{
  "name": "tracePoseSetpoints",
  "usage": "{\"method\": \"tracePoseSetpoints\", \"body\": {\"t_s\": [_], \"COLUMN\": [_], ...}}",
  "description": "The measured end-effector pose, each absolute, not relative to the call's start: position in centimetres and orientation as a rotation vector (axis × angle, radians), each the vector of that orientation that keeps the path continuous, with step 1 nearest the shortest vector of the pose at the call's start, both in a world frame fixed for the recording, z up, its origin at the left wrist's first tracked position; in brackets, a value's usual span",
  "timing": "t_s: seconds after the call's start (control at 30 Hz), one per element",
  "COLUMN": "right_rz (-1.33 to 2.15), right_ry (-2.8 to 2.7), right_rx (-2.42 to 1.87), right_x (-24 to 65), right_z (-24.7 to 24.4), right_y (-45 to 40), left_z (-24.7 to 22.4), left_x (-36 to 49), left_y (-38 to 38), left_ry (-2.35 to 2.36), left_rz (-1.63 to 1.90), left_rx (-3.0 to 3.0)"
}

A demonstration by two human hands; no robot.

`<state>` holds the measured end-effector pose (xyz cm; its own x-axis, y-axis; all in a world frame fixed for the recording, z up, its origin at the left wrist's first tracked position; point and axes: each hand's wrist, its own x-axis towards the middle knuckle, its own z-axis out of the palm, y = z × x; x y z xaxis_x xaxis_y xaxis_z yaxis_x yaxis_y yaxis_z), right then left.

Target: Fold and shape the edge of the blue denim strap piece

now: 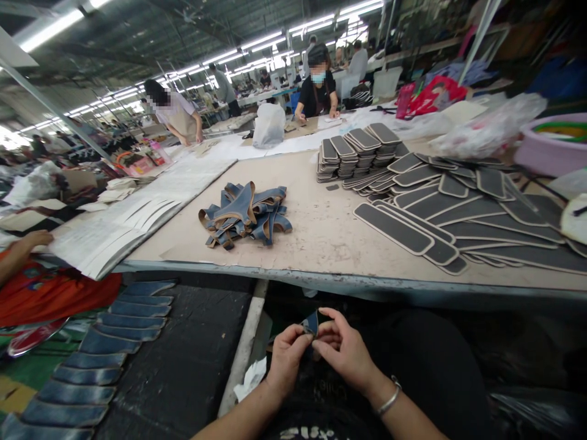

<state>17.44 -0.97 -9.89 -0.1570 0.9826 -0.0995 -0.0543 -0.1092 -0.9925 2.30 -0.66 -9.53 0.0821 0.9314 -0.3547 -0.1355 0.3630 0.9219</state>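
Observation:
Above my lap, a small blue leather piece (312, 322) with a tan edge is pinched between both hands. My left hand (290, 351) is closed on its left side, thumb and fingertips together. At its right side my right hand (342, 343) grips the same piece, index finger along the top edge and thumb below. The fingers hide much of the piece. On the table in front lies a loose pile of blue leather pieces (250, 211) with tan undersides. To my left, a row of blue leather pieces (103, 360) overlaps along a black board.
The table (312, 244) runs across in front of me. Grey pale-edged panels (440, 208) lie stacked and spread on its right side, near a purple basin (550, 143). White sheets (132, 223) are at left, beside another person's arm (21, 253). People work beyond.

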Motion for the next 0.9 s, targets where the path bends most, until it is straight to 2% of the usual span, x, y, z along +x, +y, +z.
{"method": "tracePoseSetpoints", "body": {"t_s": [0.33,0.5,0.9], "right_rz": [1.207,1.114,1.016], "right_ry": [-1.273,-1.358,-1.491], "right_rx": [-1.276,-1.322,-1.339], "right_x": [17.0,17.3,17.4], "right_z": [-9.8,-9.7,-10.1], "right_y": [-1.1,-1.0,-1.3], "left_z": [-10.9,-10.1,-9.6], "left_x": [2.5,2.6,2.6], "left_y": [-1.4,-1.5,-0.3], "left_ry": [1.136,1.099,1.303], "left_rz": [0.96,0.867,0.686], "left_rx": [0.792,0.802,0.77]}}
